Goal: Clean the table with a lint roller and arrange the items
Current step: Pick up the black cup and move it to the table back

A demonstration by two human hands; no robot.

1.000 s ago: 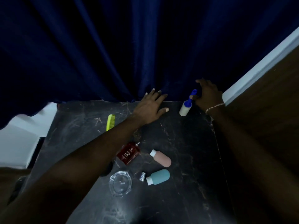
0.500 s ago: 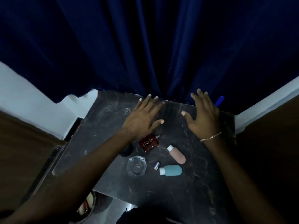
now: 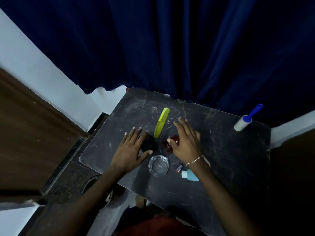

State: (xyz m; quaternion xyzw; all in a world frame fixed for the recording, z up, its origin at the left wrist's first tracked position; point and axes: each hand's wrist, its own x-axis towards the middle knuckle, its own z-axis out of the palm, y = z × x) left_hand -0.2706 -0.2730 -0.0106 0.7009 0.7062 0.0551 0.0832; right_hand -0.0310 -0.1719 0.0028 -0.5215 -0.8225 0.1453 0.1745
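Observation:
The lint roller (image 3: pixel 243 123), white with a blue handle, lies at the far right corner of the dark marble table (image 3: pixel 230 150), apart from both hands. My left hand (image 3: pixel 130 149) is spread flat beside a black round object (image 3: pixel 148 142), fingers apart. My right hand (image 3: pixel 185 139) hovers open over a dark red bottle (image 3: pixel 168 145). A lime green comb (image 3: pixel 162 122) lies between the hands, farther back. A clear glass ashtray (image 3: pixel 158 165) sits near the front edge. A teal bottle (image 3: pixel 190 175) and a small cap (image 3: pixel 179 167) show beside my right wrist.
A dark blue curtain (image 3: pixel 170 48) hangs behind the table. A white wall and brown panel (image 3: pixel 34 125) stand to the left, another brown surface (image 3: pixel 293 167) to the right. The floor (image 3: pixel 71 176) shows below the table's left front corner.
Both hands have drawn back from the far edge to the middle of the table. The right hand has left the lint roller at the far right corner. The view has swung left.

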